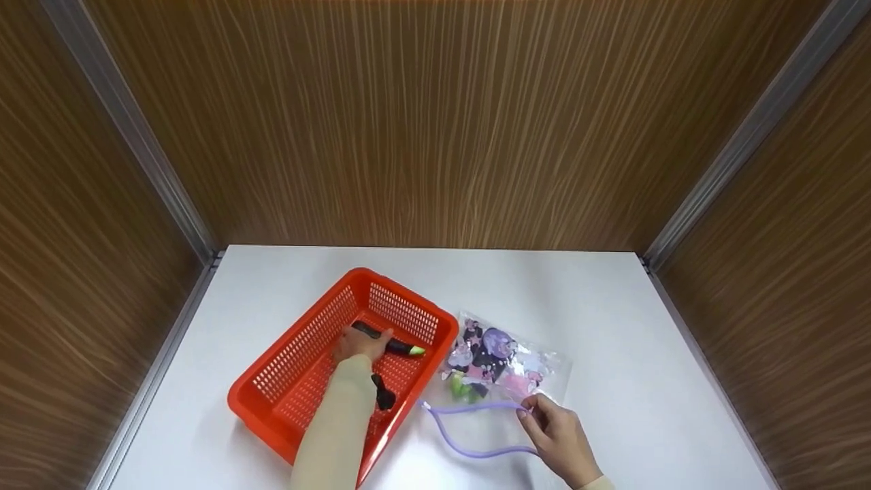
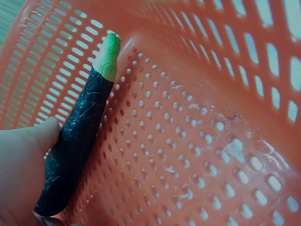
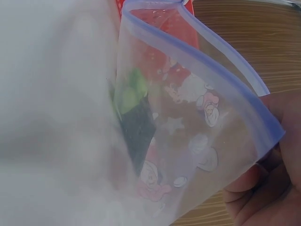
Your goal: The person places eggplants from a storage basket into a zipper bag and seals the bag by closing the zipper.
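Note:
My left hand [image 1: 364, 342] reaches into the red plastic basket [image 1: 446, 333] and grips a long dark eggplant [image 1: 400, 347] with a light-green tip. In the left wrist view the thumb lies along one side of the eggplant [image 2: 82, 132], close to the basket's slotted wall. To the right, my right hand [image 1: 558, 439] pinches the lilac zip edge of a clear bag [image 1: 500, 344] printed with cartoon figures. The bag's mouth gapes in a loop. Through the film of the bag [image 3: 188, 136] shows a green-and-dark item [image 3: 136, 117].
The basket stands at an angle on the white table [image 1: 605, 327], left of the bag. Brown wood-grain panels [image 1: 435, 122] rise at the back and both sides. A small black device [image 1: 383, 393] sits at the left wrist, over the basket.

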Demonstrator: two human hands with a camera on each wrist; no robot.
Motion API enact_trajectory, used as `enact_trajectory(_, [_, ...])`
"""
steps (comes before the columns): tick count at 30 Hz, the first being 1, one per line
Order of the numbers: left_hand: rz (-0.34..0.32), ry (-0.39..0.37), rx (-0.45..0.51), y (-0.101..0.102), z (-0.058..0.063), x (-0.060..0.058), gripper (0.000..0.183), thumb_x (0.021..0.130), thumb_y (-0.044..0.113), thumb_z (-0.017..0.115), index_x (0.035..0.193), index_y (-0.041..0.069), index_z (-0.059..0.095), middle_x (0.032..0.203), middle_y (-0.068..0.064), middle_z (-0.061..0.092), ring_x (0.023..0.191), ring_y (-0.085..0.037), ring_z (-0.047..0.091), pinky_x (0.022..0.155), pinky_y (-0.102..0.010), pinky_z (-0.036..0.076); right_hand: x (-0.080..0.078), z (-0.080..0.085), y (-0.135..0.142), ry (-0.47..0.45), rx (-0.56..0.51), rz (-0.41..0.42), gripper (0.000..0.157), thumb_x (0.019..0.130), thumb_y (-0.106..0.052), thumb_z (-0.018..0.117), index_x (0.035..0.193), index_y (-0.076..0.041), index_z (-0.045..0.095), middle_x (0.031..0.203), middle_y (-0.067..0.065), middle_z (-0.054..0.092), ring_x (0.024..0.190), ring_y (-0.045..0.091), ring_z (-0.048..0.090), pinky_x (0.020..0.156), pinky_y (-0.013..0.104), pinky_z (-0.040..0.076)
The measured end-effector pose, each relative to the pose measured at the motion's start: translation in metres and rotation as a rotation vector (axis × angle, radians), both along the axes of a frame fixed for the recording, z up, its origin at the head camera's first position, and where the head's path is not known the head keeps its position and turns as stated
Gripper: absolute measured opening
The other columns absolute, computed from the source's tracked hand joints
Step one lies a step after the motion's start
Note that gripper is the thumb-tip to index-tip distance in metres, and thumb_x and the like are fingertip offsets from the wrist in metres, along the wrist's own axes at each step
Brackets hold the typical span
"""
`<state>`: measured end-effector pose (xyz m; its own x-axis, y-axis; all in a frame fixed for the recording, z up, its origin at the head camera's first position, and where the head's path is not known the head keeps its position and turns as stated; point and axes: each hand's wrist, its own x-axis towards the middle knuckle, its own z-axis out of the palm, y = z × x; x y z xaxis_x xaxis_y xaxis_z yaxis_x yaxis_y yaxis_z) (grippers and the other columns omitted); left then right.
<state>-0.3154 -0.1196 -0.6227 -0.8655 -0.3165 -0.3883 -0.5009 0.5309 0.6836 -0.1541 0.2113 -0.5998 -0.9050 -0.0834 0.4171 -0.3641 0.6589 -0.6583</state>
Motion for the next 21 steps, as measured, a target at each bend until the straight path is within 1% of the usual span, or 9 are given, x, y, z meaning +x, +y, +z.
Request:
enact_trajectory(2, [-0.015, -0.001, -0.002, -0.001, 0.000, 0.001, 0.099, 0.075, 0.061, 0.061, 0.137, -0.001, 0.017, 0.127, -0.023, 0.038, 0.115, -0.038, 0.038, 0.095, -0.055, 0.031, 0.001, -0.002, 0.000, 0.007, -0.006, 0.002, 0.010, 0.084, -0.013, 0.066, 0.080, -0.021, 0.060, 0.057, -0.018, 0.041, 0.046, 0.000, 0.035, 0.040, 0.019, 0.031])
enact_trajectory(5, [-0.018, 0.008, 0.028, -0.003, 0.000, 0.004, 0.097, 0.077, 0.055, 0.062, 0.138, -0.002, 0.014, 0.129, -0.024, 0.036, 0.118, -0.038, 0.035, 0.095, -0.055, 0.030, 0.002, -0.005, -0.001, 0.007, -0.013, -0.006, 0.013, 0.083, -0.012, 0.066, 0.080, -0.022, 0.059, 0.057, -0.018, 0.042, 0.046, 0.000, 0.036, 0.040, 0.019, 0.031])
enact_trajectory(9, [0.006, 0.006, 0.065, -0.007, -0.002, 0.006, 0.085, 0.079, 0.042, 0.064, 0.136, 0.001, 0.017, 0.121, -0.022, 0.041, 0.110, -0.035, 0.042, 0.090, -0.052, 0.036, 0.003, -0.009, 0.000, -0.013, -0.019, -0.016, 0.013, 0.083, -0.013, 0.067, 0.080, -0.023, 0.059, 0.057, -0.018, 0.042, 0.046, 0.001, 0.036, 0.040, 0.019, 0.031])
enact_trajectory(11, [-0.001, -0.001, 0.052, -0.010, -0.004, 0.006, 0.079, 0.082, 0.036, 0.063, 0.136, 0.002, 0.017, 0.118, -0.022, 0.044, 0.105, -0.035, 0.047, 0.084, -0.050, 0.041, 0.003, -0.011, 0.000, -0.031, -0.020, -0.021, 0.011, 0.084, -0.015, 0.066, 0.080, -0.023, 0.059, 0.056, -0.017, 0.042, 0.046, 0.001, 0.036, 0.040, 0.019, 0.030])
enact_trajectory(14, [-0.010, -0.017, 0.052, -0.012, -0.004, 0.005, 0.074, 0.084, 0.028, 0.061, 0.137, 0.003, 0.016, 0.115, -0.022, 0.047, 0.098, -0.035, 0.052, 0.076, -0.047, 0.046, 0.002, -0.013, 0.001, -0.058, -0.018, -0.035, 0.008, 0.084, -0.017, 0.066, 0.081, -0.021, 0.060, 0.056, -0.016, 0.043, 0.046, 0.002, 0.036, 0.041, 0.019, 0.031])
enact_trajectory(16, [-0.014, -0.018, 0.057, -0.013, -0.004, 0.005, 0.072, 0.085, 0.026, 0.060, 0.137, 0.003, 0.016, 0.115, -0.023, 0.048, 0.096, -0.036, 0.054, 0.073, -0.047, 0.047, 0.001, -0.013, 0.001, -0.066, -0.016, -0.039, 0.007, 0.085, -0.019, 0.066, 0.081, -0.020, 0.060, 0.056, -0.016, 0.042, 0.046, 0.002, 0.036, 0.041, 0.020, 0.030])
enact_trajectory(18, [-0.004, -0.021, 0.072, -0.013, -0.003, 0.004, 0.071, 0.085, 0.027, 0.060, 0.137, 0.003, 0.017, 0.115, -0.023, 0.049, 0.096, -0.036, 0.055, 0.074, -0.047, 0.047, 0.000, -0.014, 0.001, -0.070, -0.016, -0.039, 0.006, 0.085, -0.019, 0.065, 0.081, -0.020, 0.060, 0.055, -0.016, 0.042, 0.046, 0.002, 0.036, 0.041, 0.020, 0.030])
enact_trajectory(21, [0.000, -0.020, 0.061, -0.015, -0.003, 0.004, 0.065, 0.086, 0.029, 0.061, 0.132, 0.001, 0.025, 0.110, -0.023, 0.052, 0.094, -0.035, 0.056, 0.075, -0.047, 0.047, -0.002, -0.016, 0.002, -0.060, -0.015, -0.031, 0.008, 0.085, -0.018, 0.065, 0.081, -0.022, 0.060, 0.055, -0.017, 0.041, 0.045, 0.002, 0.035, 0.041, 0.020, 0.030])
